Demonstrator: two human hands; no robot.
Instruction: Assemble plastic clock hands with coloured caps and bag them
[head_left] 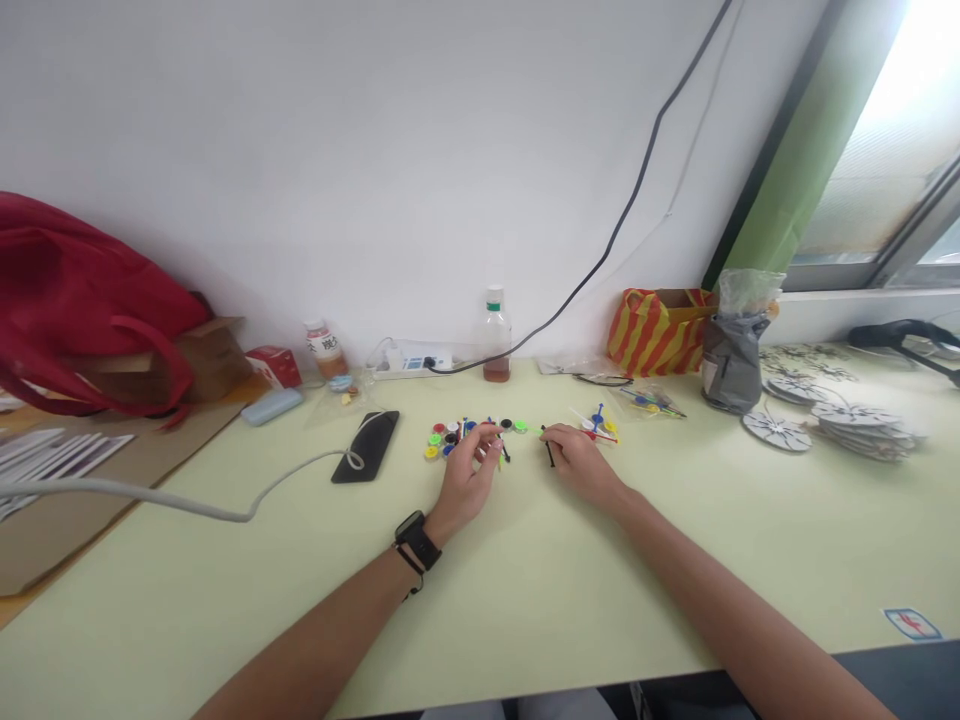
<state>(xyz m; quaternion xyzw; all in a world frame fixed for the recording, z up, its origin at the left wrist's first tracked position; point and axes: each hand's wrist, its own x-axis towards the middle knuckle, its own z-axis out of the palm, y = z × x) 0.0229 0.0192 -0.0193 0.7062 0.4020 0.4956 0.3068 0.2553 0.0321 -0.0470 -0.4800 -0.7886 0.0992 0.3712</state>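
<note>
Both my hands rest on a pale green table (525, 580), far from the camera. My left hand (469, 475), with a black watch on its wrist, has its fingers pinched at the edge of a cluster of small coloured round pieces (450, 437) and thin sticks. What its fingertips hold is too small to make out. My right hand (577, 462) pinches a thin black stick (549, 448). Just beyond it lie more coloured pieces and sticks (600, 425).
A black phone (366, 446) on a white cable lies left of the pieces. Along the wall stand a power strip (409, 360), a bottle (496, 338), a striped bag (660, 328) and a grey pouch (731, 360). White cut-out discs (825, 420) lie right; a red bag (82, 310) left.
</note>
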